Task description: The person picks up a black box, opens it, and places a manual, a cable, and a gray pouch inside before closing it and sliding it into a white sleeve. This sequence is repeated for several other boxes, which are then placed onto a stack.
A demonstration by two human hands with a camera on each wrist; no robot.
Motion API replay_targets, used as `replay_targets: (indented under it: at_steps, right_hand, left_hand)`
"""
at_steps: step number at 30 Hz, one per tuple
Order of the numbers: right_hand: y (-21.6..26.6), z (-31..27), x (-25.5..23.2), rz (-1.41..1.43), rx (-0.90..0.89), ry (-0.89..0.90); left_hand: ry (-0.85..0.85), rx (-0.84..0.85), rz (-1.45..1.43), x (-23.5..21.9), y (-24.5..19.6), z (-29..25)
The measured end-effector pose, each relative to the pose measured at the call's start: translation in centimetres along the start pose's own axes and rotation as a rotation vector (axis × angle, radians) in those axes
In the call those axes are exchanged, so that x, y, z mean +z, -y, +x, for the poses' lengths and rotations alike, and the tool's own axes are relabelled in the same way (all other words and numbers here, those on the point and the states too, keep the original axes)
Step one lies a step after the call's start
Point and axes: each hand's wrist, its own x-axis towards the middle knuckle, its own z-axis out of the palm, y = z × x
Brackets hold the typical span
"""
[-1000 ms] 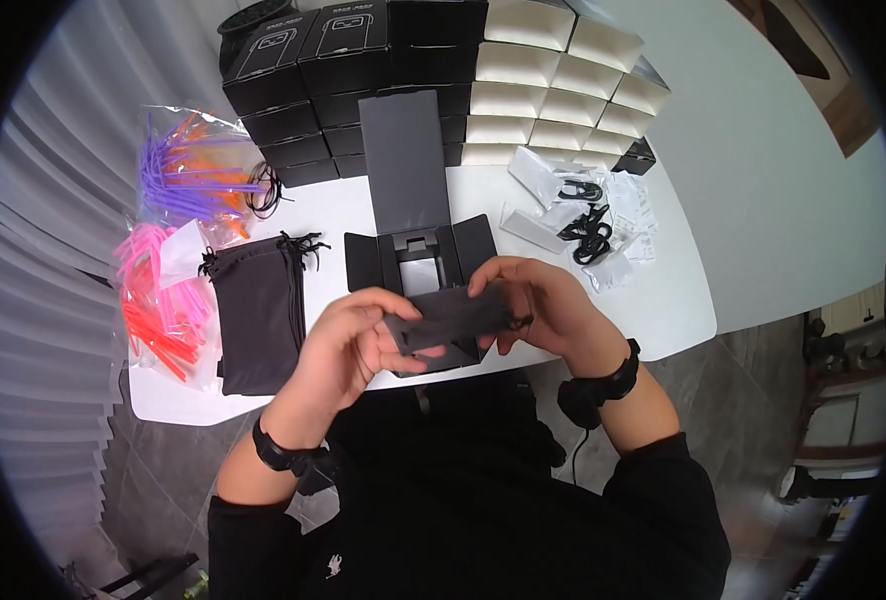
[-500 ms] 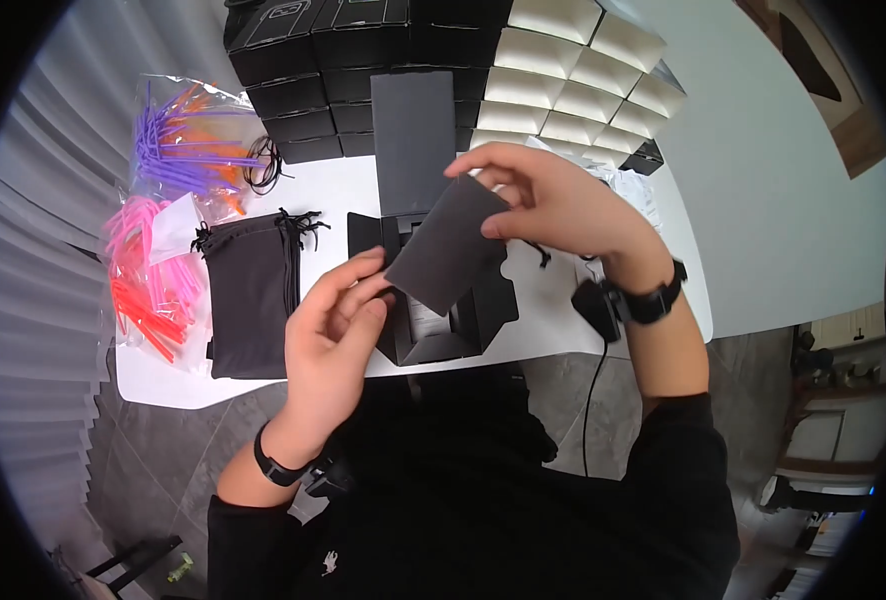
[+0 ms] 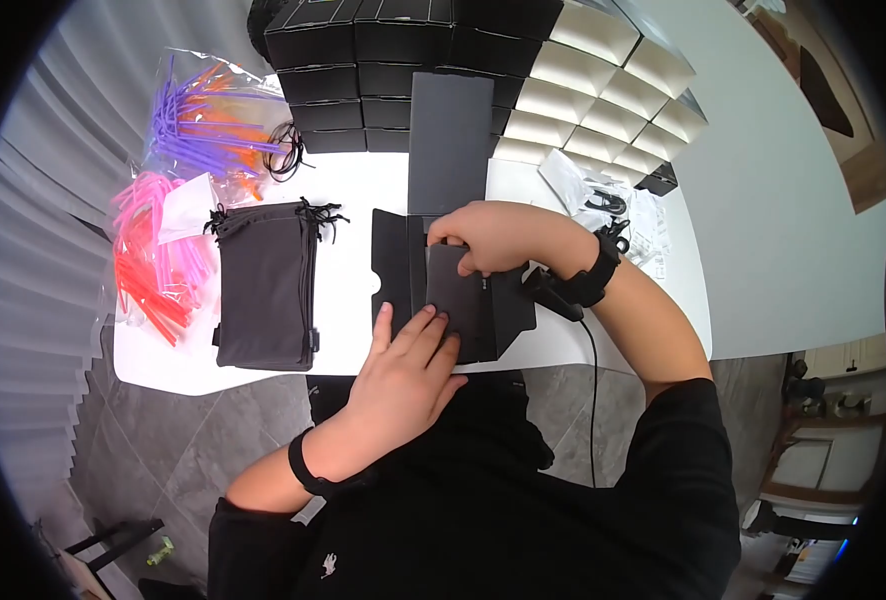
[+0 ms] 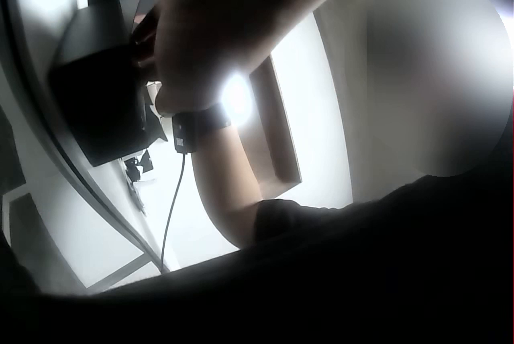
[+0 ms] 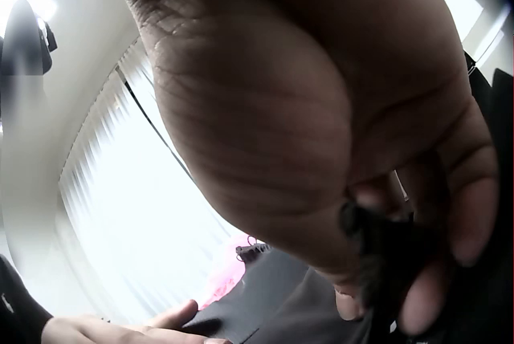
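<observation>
An open black box stands near the table's front edge, its long lid raised at the back and its side flaps spread. A folded black drawstring pouch lies in the box opening. My left hand rests on the pouch's near end with fingers straight. At the far end my right hand grips the pouch with bent fingers. In the right wrist view dark gathered cord shows between the right fingers. The left wrist view mostly shows the right forearm and the box's dark side.
A stack of black pouches lies to the left, beside bags of pink and red strips and purple and orange ones. Stacked black boxes and open white-lined boxes line the back. Bagged cables lie right.
The folded pouch has come down from above the box into its opening. My left hand has flattened onto it, while my right has moved down to its far end.
</observation>
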Motion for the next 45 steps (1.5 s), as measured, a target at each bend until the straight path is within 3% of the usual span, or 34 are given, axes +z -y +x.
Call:
replay_targets:
  at_steps: [3, 6, 11, 12, 14, 15, 18, 23, 25, 29, 32, 35, 36, 38, 41, 44, 45]
  right_hand:
    - [-0.6, 0.5, 0.9, -0.239, -0.154, -0.115]
    - [-0.8, 1.3, 1.6, -0.266, -0.153, -0.154]
    - [0.7, 1.4, 3.2, -0.436, 0.021, -0.206]
    - [0.8, 1.3, 3.5, -0.478, 0.051, -0.22]
    - [0.0, 1.5, 3.2, -0.322, -0.007, -0.233]
    - [-0.5, 1.5, 3.0, -0.245, -0.036, -0.24]
    - [-0.7, -1.3, 1.4, 0.326, -0.02, -0.292]
    - [-2.1, -1.5, 4.5, 0.068, -0.23, -0.448]
    - [-2.6, -0.8, 6.4, -0.205, -0.383, -0.538]
    - [-2.7, -0.8, 7.8, -0.278, -0.495, -0.617]
    - [-2.4, -2.0, 7.5, -0.373, -0.475, -0.602]
    - [-2.8, -3.3, 7.3, -0.398, -0.596, -0.805]
    - [-2.7, -4.1, 7.1, -0.355, -0.557, -0.868]
    - [-2.4, -6.2, 6.7, -0.267, -0.478, -0.988]
    - [-4.6, -7.7, 9.8, -0.041, -0.037, -1.385]
    - [-6.9, -7.1, 14.3, 0.932, 0.082, -1.17]
    - [-6.6, -7.4, 15.1, 0.901, 0.087, -1.12]
  left_hand:
    - [0.038, 0.049, 0.042, 0.1, 0.3, 0.6]
    - [0.101, 0.062, 0.065, 0.4, 0.6, 1.1]
    - [0.289, 0.005, 0.065, 0.1, 0.4, 2.4]
    - [0.247, 0.028, 0.09, 0.6, 0.5, 2.6]
    - [0.16, 0.076, 0.144, 1.6, 0.8, 2.8]
    - [0.206, 0.067, 0.157, 1.7, 0.8, 3.0]
    - [0.304, 0.033, 0.183, 1.6, 0.7, 3.7]
    - [0.312, 0.021, 0.177, 1.8, 0.6, 3.7]
    - [0.278, 0.034, 0.176, 1.7, 0.7, 3.6]
    - [0.232, 0.045, 0.029, -0.1, 0.2, 2.8]
    - [0.032, 0.113, -0.148, -2.1, 0.2, 1.9]
    - [-0.251, 0.055, -0.233, -3.6, 0.7, 1.0]
    - [-0.374, 0.05, -0.272, -3.2, 1.6, 0.5]
    - [-0.556, -0.131, -0.326, -2.5, 2.7, -1.1]
    - [-0.669, -0.441, -0.743, -0.8, 3.8, -2.3]
    - [-0.476, -0.574, -1.108, 0.6, 4.7, -2.7]
    - [-0.421, -0.602, -1.21, 1.1, 4.8, -2.6]
